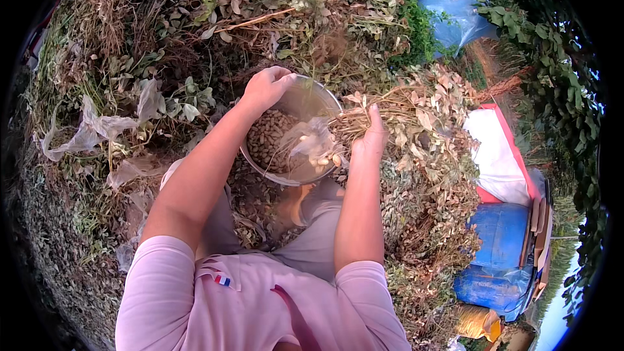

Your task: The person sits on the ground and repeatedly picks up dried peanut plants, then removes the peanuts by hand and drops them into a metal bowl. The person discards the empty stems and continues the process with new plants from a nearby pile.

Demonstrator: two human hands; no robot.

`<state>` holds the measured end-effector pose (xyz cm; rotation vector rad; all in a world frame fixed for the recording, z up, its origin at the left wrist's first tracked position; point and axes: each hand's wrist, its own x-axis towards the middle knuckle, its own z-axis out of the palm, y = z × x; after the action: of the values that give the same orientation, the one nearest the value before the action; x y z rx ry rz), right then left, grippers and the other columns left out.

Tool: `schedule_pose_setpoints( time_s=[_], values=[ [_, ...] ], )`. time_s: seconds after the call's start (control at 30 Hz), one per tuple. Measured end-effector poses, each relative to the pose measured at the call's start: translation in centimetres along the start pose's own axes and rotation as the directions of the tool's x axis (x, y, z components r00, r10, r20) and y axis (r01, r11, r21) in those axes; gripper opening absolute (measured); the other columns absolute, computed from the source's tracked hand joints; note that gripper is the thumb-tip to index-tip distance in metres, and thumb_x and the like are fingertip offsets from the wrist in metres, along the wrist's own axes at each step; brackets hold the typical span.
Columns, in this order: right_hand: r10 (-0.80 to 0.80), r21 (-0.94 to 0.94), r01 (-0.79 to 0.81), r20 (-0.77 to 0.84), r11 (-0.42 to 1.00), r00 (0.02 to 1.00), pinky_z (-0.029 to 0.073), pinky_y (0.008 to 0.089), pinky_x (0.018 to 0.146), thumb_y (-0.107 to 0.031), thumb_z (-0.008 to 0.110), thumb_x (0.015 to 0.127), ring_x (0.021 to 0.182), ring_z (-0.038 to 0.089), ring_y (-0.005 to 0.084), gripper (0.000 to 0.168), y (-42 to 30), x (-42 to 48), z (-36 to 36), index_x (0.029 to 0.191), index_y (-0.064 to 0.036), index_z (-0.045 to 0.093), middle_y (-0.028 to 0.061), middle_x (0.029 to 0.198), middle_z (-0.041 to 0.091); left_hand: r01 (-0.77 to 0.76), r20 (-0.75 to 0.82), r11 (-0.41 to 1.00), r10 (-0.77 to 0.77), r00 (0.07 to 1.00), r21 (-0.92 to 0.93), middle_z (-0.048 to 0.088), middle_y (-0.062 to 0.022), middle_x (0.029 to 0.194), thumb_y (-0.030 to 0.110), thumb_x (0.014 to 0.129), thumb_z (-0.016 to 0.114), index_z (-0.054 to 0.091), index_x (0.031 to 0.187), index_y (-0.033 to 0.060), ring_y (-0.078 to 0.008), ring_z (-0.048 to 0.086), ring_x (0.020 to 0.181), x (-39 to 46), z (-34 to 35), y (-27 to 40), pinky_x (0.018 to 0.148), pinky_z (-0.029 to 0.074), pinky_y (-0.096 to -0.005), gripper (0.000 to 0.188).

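A round metal basin [319, 90] sits between my knees, with a heap of unshelled peanuts [273, 136] on its left side. My left hand [273, 85] rests at the basin's upper left rim; whether its fingers grip the rim is hard to tell. In my right hand [371, 136] is a bundle of dried peanut plants [414, 112], gripped by the stems. The root end points left over the basin, where a few pods [324, 160] hang beside a scrap of clear plastic film [317, 134]. The leafy end spreads to the right.
Piles of dried peanut plants [292, 14] surround me. Torn plastic film [92, 124] lies on the left. To the right stand blue barrels [499, 234], a white and red sack [497, 151] and a yellow bag [480, 321]. Blue plastic sheeting [453, 5] is at the upper right.
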<state>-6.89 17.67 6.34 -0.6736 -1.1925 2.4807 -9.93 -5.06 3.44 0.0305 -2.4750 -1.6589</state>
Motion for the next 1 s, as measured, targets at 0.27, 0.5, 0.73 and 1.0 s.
schedule_pose_setpoints(
  time_s=[0.27,0.5,0.73,1.0],
  values=[
    [-0.029,0.080,0.052,-0.267,0.995,0.963,0.050,0.0411,0.080,-0.032,0.076,0.073,0.091,0.060,0.0248,0.053,-1.4,2.8,-2.3,0.112,-0.004,0.054,0.0098,0.106,0.060,0.043,0.453,0.994,0.005,0.892,-0.098,0.062,-0.0034,0.073,0.026,0.086,0.062,0.064,0.087,-0.0019,-0.0105,0.054,0.067,-3.5,-1.6,5.1,0.065,0.046,-0.0283,0.028],
    [-0.012,-0.022,0.012,-0.015,1.000,1.000,0.039,0.0353,0.074,-0.025,0.078,0.067,0.095,0.047,0.0205,0.058,0.2,2.6,-2.7,0.115,-0.011,0.049,0.0053,0.108,0.051,-0.275,0.178,0.912,0.229,0.957,0.305,0.065,-0.0084,0.094,0.031,0.073,0.073,0.059,0.111,0.0083,-0.0276,0.062,0.086,-4.9,1.0,4.9,0.076,0.048,-0.0380,0.047],
    [-0.075,-0.188,0.063,-0.057,0.980,0.996,0.045,0.0356,0.080,-0.021,0.078,0.068,0.099,0.053,0.0207,0.059,1.2,0.5,-1.1,0.117,-0.005,0.050,0.0073,0.116,0.053,-0.215,0.202,0.963,0.180,0.963,0.165,0.064,-0.0166,0.077,0.028,0.082,0.062,0.066,0.084,0.0045,-0.0331,0.062,0.075,-3.6,0.4,4.0,0.068,0.048,-0.0410,0.024],
    [-0.076,-0.386,0.269,0.446,0.883,0.892,0.039,0.0351,0.094,-0.010,0.075,0.072,0.107,0.050,0.0231,0.065,2.8,-3.3,1.5,0.129,-0.001,0.044,0.0097,0.121,0.052,0.196,0.388,0.841,0.019,0.921,-0.505,0.060,-0.0002,0.071,0.014,0.088,0.061,0.064,0.083,-0.0014,-0.0063,0.051,0.063,-2.0,1.2,3.5,0.059,0.043,-0.0229,0.017]
  ],
)
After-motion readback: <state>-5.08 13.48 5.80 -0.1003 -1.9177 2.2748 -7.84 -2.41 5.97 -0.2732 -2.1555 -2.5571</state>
